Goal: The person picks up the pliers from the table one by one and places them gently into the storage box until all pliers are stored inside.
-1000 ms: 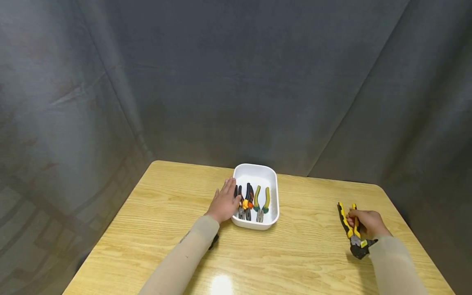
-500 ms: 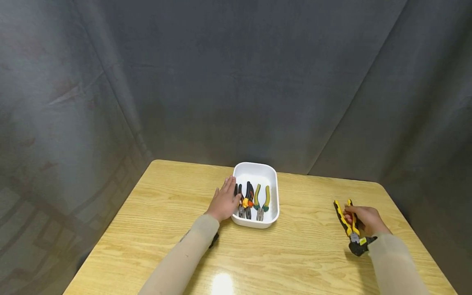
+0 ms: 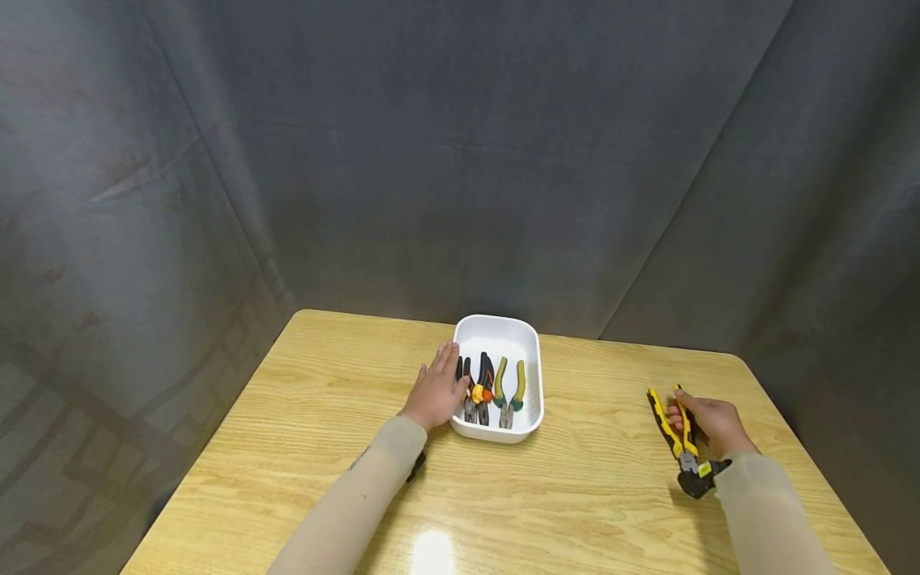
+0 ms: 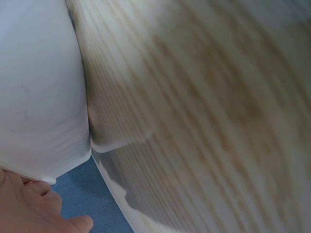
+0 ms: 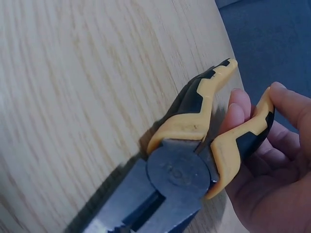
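In the head view my left hand (image 3: 431, 398) lies along the left rim of a white tray (image 3: 494, 436), fingers straight and the thumb over the edge. The tray wall (image 4: 41, 92) fills the left of the left wrist view, with part of the hand below it. Inside lie several pliers, among them green-handled pliers (image 3: 506, 418) and orange-and-black pliers (image 3: 483, 394). At the far right, my right hand (image 3: 719, 425) pinches one handle of yellow-and-black pliers (image 5: 177, 167) between thumb and fingers. Their handles stand spread, and the metal head points toward the person, close over the table.
The wooden table (image 3: 589, 479) has its right edge (image 3: 805, 459) close beside the right hand. Grey cloth (image 3: 460, 160) hangs behind the table and at both sides. A black wrist device (image 3: 695, 482) overlaps the pliers' head in the head view.
My right hand has shifted slightly left with the yellow-and-black pliers in its grip. The left hand stays on the tray's rim, and the tray keeps its place.
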A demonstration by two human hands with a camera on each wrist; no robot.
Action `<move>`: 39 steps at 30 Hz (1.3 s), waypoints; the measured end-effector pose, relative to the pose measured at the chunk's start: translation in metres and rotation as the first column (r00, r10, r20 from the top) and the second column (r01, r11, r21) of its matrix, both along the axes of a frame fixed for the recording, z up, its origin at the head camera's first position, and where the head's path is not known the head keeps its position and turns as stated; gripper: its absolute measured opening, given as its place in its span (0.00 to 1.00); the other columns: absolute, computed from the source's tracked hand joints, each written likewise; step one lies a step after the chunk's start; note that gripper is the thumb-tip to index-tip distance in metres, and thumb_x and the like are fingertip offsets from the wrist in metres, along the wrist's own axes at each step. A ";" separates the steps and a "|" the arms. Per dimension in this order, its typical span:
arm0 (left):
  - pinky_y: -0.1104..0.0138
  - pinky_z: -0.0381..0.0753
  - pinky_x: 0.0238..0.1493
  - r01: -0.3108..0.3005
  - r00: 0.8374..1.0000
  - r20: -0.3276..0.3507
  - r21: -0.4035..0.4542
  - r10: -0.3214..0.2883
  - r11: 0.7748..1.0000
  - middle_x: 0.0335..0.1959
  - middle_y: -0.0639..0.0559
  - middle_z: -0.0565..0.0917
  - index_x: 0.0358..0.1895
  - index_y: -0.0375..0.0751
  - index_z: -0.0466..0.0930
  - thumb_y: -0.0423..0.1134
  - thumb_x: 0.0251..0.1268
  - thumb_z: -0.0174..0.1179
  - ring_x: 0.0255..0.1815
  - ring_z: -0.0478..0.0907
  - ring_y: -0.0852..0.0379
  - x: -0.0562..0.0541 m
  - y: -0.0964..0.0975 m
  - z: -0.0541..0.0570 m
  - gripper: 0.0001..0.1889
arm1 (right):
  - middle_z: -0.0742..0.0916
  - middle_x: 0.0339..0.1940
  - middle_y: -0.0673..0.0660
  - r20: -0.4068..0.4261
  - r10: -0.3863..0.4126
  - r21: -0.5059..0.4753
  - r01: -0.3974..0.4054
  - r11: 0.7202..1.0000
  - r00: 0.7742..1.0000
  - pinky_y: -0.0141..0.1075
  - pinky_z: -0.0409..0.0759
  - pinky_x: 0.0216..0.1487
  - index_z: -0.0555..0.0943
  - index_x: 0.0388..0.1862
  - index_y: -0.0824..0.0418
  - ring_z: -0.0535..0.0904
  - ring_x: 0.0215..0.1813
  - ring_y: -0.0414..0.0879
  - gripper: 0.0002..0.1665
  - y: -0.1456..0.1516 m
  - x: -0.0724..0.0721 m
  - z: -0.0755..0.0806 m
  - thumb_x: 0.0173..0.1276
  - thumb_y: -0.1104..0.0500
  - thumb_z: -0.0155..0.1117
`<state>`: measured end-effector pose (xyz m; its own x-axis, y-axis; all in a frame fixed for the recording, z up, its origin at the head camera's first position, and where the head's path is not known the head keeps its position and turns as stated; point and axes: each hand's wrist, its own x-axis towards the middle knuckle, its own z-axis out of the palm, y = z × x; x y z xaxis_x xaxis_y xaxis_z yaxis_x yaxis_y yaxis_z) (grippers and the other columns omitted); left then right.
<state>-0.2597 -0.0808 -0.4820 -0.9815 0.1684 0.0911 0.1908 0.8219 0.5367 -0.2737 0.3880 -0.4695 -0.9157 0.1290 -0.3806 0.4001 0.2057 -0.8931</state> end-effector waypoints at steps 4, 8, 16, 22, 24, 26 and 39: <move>0.42 0.46 0.79 -0.004 1.000 0.007 -0.003 0.004 1.000 0.84 0.44 0.48 0.82 0.36 0.47 0.49 0.82 0.43 0.84 0.43 0.47 0.000 0.000 0.000 0.34 | 0.86 0.28 0.49 -0.010 -0.009 0.006 0.009 1.000 1.000 0.31 0.86 0.35 0.69 0.64 0.80 0.81 0.29 0.40 0.33 0.000 0.001 0.000 0.83 0.50 0.48; 0.43 0.45 0.79 -0.004 1.000 0.011 -0.010 0.005 1.000 0.84 0.45 0.47 0.82 0.37 0.46 0.50 0.82 0.43 0.84 0.42 0.47 -0.001 0.000 0.000 0.35 | 0.87 0.28 0.49 -0.020 -0.020 -0.011 0.020 1.000 1.000 0.32 0.87 0.35 0.68 0.65 0.81 0.82 0.29 0.40 0.33 0.000 0.002 0.000 0.83 0.51 0.48; 0.43 0.45 0.80 -0.004 1.000 0.019 -0.007 0.004 1.000 0.84 0.47 0.46 0.82 0.38 0.46 0.50 0.83 0.43 0.84 0.41 0.49 0.000 0.000 0.001 0.35 | 0.86 0.28 0.51 0.004 -0.032 -0.108 0.033 0.994 0.999 0.33 0.87 0.35 0.75 0.57 0.78 0.82 0.29 0.40 0.27 0.000 0.003 0.001 0.83 0.53 0.47; 0.43 0.45 0.80 -0.007 1.000 0.021 -0.008 0.007 1.000 0.84 0.47 0.46 0.82 0.38 0.46 0.50 0.83 0.43 0.84 0.42 0.47 0.001 0.000 0.003 0.35 | 0.86 0.29 0.53 0.063 -0.009 -0.272 0.026 0.962 0.998 0.34 0.87 0.36 0.84 0.36 0.63 0.82 0.30 0.41 0.22 0.000 0.002 -0.002 0.83 0.53 0.48; 0.43 0.44 0.80 -0.007 1.000 0.023 -0.006 0.007 1.000 0.84 0.47 0.46 0.82 0.38 0.46 0.50 0.82 0.43 0.84 0.42 0.47 0.001 0.000 0.003 0.35 | 0.86 0.30 0.52 0.087 -0.005 -0.326 0.034 0.945 0.996 0.34 0.87 0.37 0.85 0.34 0.61 0.82 0.30 0.41 0.23 0.000 0.002 -0.003 0.83 0.53 0.48; 0.43 0.45 0.80 -0.006 1.000 0.021 -0.002 0.006 1.000 0.84 0.46 0.47 0.82 0.37 0.47 0.49 0.82 0.44 0.84 0.42 0.47 0.001 0.000 0.003 0.34 | 0.86 0.29 0.52 0.101 0.003 -0.363 0.034 0.931 0.995 0.34 0.87 0.37 0.85 0.33 0.60 0.82 0.31 0.40 0.24 -0.001 0.002 -0.004 0.83 0.53 0.47; 0.42 0.45 0.79 0.001 1.000 -0.005 0.007 -0.001 1.000 0.83 0.44 0.48 0.82 0.36 0.47 0.49 0.82 0.43 0.83 0.43 0.46 0.003 0.002 0.001 0.34 | 0.88 0.31 0.50 0.045 0.013 -0.321 0.003 0.947 0.999 0.34 0.88 0.42 0.86 0.31 0.54 0.86 0.34 0.39 0.26 -0.004 0.003 -0.010 0.85 0.53 0.43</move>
